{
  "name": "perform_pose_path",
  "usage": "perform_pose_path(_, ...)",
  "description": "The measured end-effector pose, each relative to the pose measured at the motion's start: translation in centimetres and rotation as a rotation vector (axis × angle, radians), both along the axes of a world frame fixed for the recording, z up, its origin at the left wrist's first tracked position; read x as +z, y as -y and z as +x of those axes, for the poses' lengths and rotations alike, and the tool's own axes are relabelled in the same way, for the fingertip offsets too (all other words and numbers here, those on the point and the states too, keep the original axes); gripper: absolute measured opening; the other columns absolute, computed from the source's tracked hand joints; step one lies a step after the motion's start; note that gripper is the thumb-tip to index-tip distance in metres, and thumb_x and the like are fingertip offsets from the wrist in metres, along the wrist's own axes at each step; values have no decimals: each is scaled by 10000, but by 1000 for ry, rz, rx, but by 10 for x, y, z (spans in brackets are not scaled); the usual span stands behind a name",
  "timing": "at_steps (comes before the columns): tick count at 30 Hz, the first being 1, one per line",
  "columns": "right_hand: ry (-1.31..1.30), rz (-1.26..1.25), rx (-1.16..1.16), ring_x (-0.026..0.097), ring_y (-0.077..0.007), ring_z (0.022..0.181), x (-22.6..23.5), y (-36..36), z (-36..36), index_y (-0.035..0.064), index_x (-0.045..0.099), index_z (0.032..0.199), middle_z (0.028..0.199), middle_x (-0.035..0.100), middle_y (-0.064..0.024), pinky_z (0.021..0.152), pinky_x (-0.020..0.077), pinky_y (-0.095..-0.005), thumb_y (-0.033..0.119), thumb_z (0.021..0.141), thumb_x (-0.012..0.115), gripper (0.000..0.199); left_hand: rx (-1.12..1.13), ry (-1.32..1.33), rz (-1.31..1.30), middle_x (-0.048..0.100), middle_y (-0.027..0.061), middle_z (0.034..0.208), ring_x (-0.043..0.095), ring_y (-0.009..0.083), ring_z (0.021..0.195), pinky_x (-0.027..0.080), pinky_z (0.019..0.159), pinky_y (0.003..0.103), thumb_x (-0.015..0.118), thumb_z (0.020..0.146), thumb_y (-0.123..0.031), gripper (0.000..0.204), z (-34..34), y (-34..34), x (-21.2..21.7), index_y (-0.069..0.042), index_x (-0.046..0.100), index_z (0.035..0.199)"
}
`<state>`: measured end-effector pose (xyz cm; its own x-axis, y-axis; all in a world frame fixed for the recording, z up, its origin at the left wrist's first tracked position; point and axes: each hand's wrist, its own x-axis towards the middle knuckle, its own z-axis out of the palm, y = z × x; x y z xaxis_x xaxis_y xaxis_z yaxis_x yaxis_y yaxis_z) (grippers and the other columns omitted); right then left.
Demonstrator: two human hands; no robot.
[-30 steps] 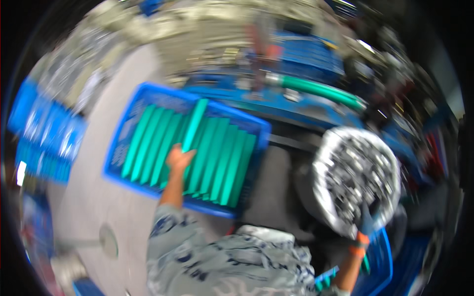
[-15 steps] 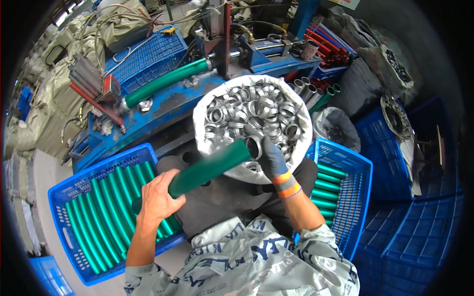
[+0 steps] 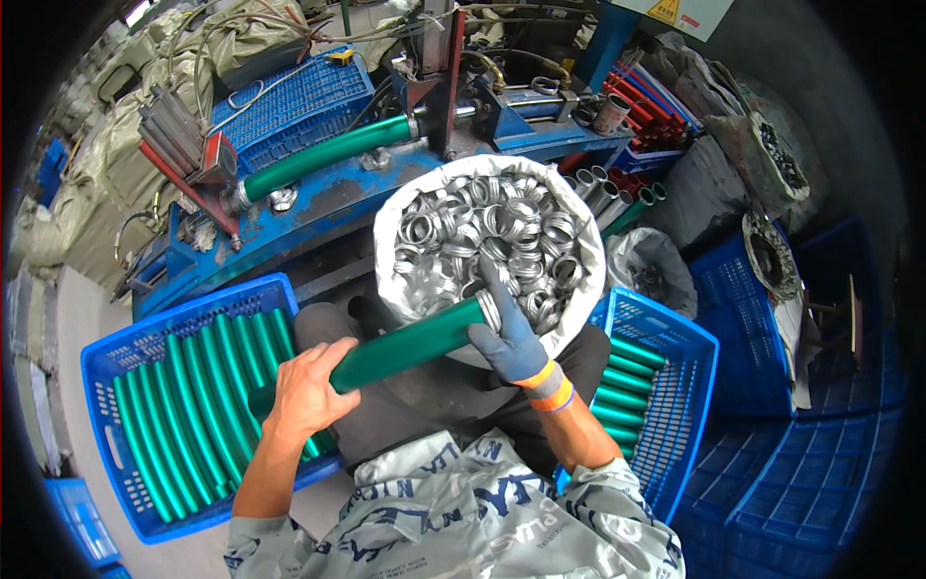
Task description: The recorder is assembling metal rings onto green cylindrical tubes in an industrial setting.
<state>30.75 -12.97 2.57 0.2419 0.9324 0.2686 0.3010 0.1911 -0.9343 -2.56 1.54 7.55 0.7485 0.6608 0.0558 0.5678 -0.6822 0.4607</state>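
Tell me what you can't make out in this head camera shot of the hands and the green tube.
- Near end of the green tube: covered by the left hand, head view.
- Metal ring at the tube's far end: partly behind the gloved right hand, so whether it is fully seated cannot be told.
- Bottom of the white sack of metal rings: hidden by the tube and hand.
- Right blue crate contents: partly blocked by the right forearm.

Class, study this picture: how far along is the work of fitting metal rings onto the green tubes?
Done: some green tubes lie in the right crate. In hand: the left hand holds a green tube while the gloved right hand sets a ring at its end. Left: the left crate is packed with tubes and the sack brims with rings.
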Motion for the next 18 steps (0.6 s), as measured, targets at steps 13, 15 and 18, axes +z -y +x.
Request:
perform_pose_path(13, -25, 21, 139, 421, -286, 1679, 45, -22, 28, -37, 267, 1831, 1816, 433, -205, 1386, 328, -421, 37, 1058, 620, 853, 95, 169, -47, 834, 158, 1165, 828, 386, 1068, 664, 942, 459, 892, 737, -114, 631, 2, 14, -36, -71, 769, 1354)
perform_pose_path(15, -283, 52, -33, 506, -273, 1610, 11, -53, 87, -12, 336, 1819, 1764, 516, -184, 1331, 412, -411, 158, 1120, 652, 786, 103, 266, -110, 841, 150, 1227, 826, 383, 1128, 671, 969, 460, 935, 742, -144, 639, -5, 15, -36, -106, 780, 1361)
perform_pose_path(18, 561, -93, -520, 654, -450, 1455, -11, -81, 157, 68, 668, 1615, 1609, 666, -247, 1266, 487, -480, 456, 1115, 700, 633, 93, 325, -210, 848, 163, 1196, 845, 356, 1114, 671, 970, 446, 951, 774, -169, 618, -3, 17, -28, -98, 775, 1363)
